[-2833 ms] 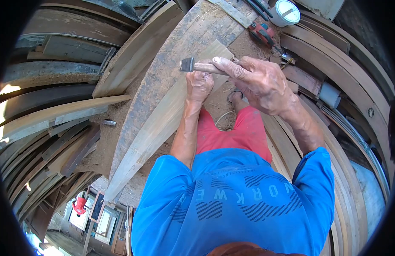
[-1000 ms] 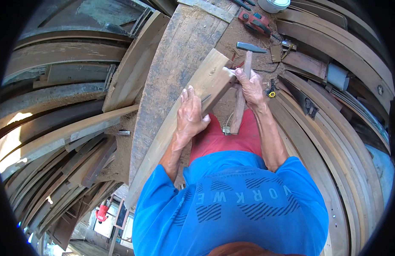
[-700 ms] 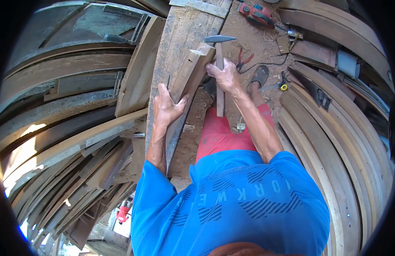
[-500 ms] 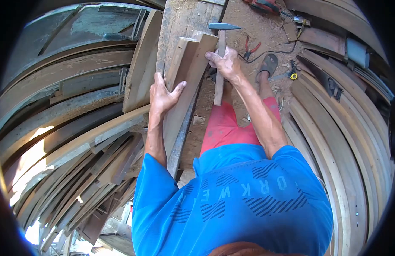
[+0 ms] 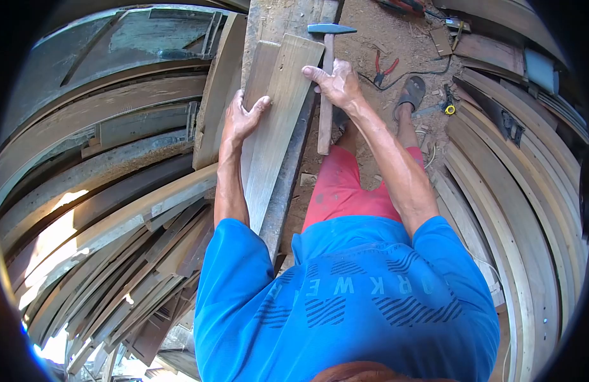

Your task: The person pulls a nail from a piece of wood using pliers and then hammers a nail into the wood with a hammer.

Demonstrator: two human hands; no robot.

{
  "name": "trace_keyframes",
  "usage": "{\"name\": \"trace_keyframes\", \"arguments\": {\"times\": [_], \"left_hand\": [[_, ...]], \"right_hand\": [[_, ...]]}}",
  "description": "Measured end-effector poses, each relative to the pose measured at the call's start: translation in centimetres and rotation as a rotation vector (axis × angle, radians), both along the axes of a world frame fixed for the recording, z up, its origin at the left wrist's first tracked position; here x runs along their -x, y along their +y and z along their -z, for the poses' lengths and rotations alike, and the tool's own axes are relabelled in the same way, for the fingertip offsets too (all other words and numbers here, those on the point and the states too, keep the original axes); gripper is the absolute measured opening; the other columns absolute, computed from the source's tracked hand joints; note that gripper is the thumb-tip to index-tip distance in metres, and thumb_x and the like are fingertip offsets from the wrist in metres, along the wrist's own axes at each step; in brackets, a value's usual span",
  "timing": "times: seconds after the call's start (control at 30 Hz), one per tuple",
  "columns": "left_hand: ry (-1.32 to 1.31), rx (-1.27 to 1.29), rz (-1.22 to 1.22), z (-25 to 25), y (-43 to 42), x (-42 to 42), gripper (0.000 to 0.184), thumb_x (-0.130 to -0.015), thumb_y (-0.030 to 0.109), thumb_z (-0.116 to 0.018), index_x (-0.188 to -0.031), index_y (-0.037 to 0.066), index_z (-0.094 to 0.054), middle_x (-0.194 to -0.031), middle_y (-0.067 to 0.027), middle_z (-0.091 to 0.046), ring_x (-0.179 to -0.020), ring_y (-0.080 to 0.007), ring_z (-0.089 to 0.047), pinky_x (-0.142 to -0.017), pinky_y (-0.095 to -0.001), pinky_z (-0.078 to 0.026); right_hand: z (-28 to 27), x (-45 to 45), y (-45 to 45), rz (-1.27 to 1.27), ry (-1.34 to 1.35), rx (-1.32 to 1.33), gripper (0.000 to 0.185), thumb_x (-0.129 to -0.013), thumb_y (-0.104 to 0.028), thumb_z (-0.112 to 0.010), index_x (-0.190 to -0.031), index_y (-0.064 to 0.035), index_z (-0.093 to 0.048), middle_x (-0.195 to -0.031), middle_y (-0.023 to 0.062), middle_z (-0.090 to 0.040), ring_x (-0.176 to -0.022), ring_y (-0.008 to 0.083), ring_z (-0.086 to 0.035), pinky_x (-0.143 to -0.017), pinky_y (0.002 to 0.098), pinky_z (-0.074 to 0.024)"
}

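My left hand point(image 5: 245, 116) grips the left edge of a darker wooden board point(image 5: 264, 69), its thumb lying on top. A lighter tapered board point(image 5: 288, 95) lies against it, overlapping its right side, and both rest lengthwise over the workbench point(image 5: 283, 184). My right hand point(image 5: 339, 84) holds a hammer point(image 5: 329, 57) by its wooden handle, head up, with the thumb at the lighter board's right edge. The fingers behind the handle are partly hidden.
Red-handled pliers point(image 5: 385, 70) and a yellow tape measure point(image 5: 449, 108) lie on the dusty floor, near my sandalled foot point(image 5: 411, 92). Stacked planks point(image 5: 148, 153) fill the left side; long boards point(image 5: 504, 191) run along the right. A red power tool point(image 5: 406, 6) shows at the top.
The two boards have turned from steeply tilted to lying flatter, their broad faces showing. Both hands have moved forward from the lap area; the hammer remains in my right hand.
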State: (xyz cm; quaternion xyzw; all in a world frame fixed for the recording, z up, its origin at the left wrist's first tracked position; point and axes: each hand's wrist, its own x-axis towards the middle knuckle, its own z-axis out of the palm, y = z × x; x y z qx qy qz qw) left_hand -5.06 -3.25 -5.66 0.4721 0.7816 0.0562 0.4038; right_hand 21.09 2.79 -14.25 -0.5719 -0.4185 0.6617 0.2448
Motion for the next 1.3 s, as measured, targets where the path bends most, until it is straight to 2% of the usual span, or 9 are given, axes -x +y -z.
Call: {"name": "trace_keyframes", "arguments": {"times": [0.03, 0.1, 0.43, 0.5, 0.67, 0.73, 0.87, 1.07, 1.3], "left_hand": [[-0.041, 0.020, 0.008, 0.2, 0.1, 0.2, 0.090, -0.087, 0.066, -0.080, -0.135, -0.007, -0.061, -0.122, -0.0246, -0.074, -0.115, -0.0307, -0.071, -0.099, -0.0427, -0.054], [-0.054, 0.019, -0.005, 1.0, 0.0, 0.6, 0.093, -0.086, 0.069, -0.078, -0.134, -0.009, -0.063, -0.124, -0.0288, -0.073, -0.118, -0.0366, -0.071, -0.100, -0.0454, -0.054], [-0.016, 0.079, 0.027, 4.7, -0.6, 2.6, 0.122, -0.083, 0.087, -0.065, -0.148, -0.016, -0.051, -0.142, -0.0392, -0.060, -0.133, -0.0459, -0.062, -0.111, -0.0486, -0.049], [-0.017, 0.104, 0.028, 4.2, -0.3, 2.3, 0.123, -0.082, 0.088, -0.064, -0.147, -0.016, -0.051, -0.144, -0.0397, -0.058, -0.136, -0.0469, -0.059, -0.114, -0.0493, -0.047], [0.034, 0.078, 0.040, 3.3, -0.1, 1.4, 0.120, -0.083, 0.086, -0.064, -0.146, -0.016, -0.052, -0.141, -0.0393, -0.060, -0.137, -0.0465, -0.059, -0.115, -0.0490, -0.046], [0.073, 0.040, 0.025, 2.6, 0.0, 0.7, 0.115, -0.085, 0.083, -0.066, -0.144, -0.015, -0.055, -0.134, -0.0372, -0.066, -0.130, -0.0446, -0.064, -0.109, -0.0483, -0.050], [0.049, 0.070, 0.034, 1.6, 0.3, 0.1, 0.120, -0.085, 0.084, -0.065, -0.148, -0.017, -0.049, -0.144, -0.0408, -0.057, -0.141, -0.0477, -0.055, -0.118, -0.0490, -0.043], [0.025, 0.066, 0.036, 0.6, 0.5, -0.3, 0.109, -0.087, 0.080, -0.065, -0.148, -0.011, -0.054, -0.139, -0.0367, -0.062, -0.134, -0.0475, -0.060, -0.116, -0.0490, -0.046], [0.011, 0.102, 0.039, 0.4, 0.6, -0.3, 0.107, -0.087, 0.080, -0.065, -0.147, -0.009, -0.056, -0.137, -0.0348, -0.065, -0.131, -0.0468, -0.063, -0.114, -0.0499, -0.047]], "right_hand": [[0.4, 0.1, -0.1, 0.006, -0.009, -0.024, 0.058, -0.088, -0.054, -0.086, -0.085, 0.0024, -0.071, -0.072, 0.0081, -0.071, -0.063, 0.0172, -0.072, -0.059, 0.0345, -0.0591], [1.0, 0.2, -0.1, 0.019, -0.031, -0.073, 0.065, -0.083, -0.060, -0.087, -0.075, 0.0018, -0.067, -0.064, 0.0124, -0.070, -0.061, 0.0227, -0.072, -0.061, 0.0418, -0.0581], [-0.1, 0.6, 0.1, 0.051, -0.038, -0.036, 0.067, -0.084, -0.060, -0.086, -0.085, 0.0059, -0.072, -0.069, 0.0135, -0.073, -0.063, 0.0225, -0.074, -0.062, 0.0406, -0.0589], [-0.6, 0.3, 0.4, 0.049, -0.043, -0.017, 0.066, -0.085, -0.058, -0.087, -0.088, 0.0065, -0.072, -0.072, 0.0134, -0.074, -0.065, 0.0220, -0.075, -0.061, 0.0392, -0.0600], [-2.1, 0.0, 0.5, 0.039, 0.029, -0.003, 0.063, -0.090, -0.050, -0.084, -0.110, 0.0093, -0.074, -0.091, 0.0152, -0.077, -0.073, 0.0210, -0.076, -0.065, 0.0342, -0.0628], [-2.6, 0.0, 0.6, 0.039, 0.030, 0.006, 0.062, -0.091, -0.049, -0.084, -0.110, 0.0088, -0.075, -0.091, 0.0138, -0.077, -0.074, 0.0197, -0.074, -0.067, 0.0335, -0.0629], [-2.9, -0.6, 0.6, 0.011, 0.047, 0.012, 0.060, -0.092, -0.049, -0.083, -0.110, 0.0074, -0.075, -0.091, 0.0100, -0.075, -0.079, 0.0182, -0.072, -0.069, 0.0328, -0.0622], [-2.7, -0.8, 0.6, -0.010, 0.033, 0.023, 0.056, -0.094, -0.050, -0.082, -0.102, 0.0044, -0.074, -0.088, 0.0068, -0.073, -0.079, 0.0155, -0.068, -0.067, 0.0328, -0.0573], [-3.1, -0.9, 0.7, -0.029, 0.023, 0.022, 0.058, -0.094, -0.054, -0.081, -0.103, 0.0029, -0.075, -0.088, 0.0045, -0.072, -0.075, 0.0140, -0.065, -0.067, 0.0315, -0.0543]]}}
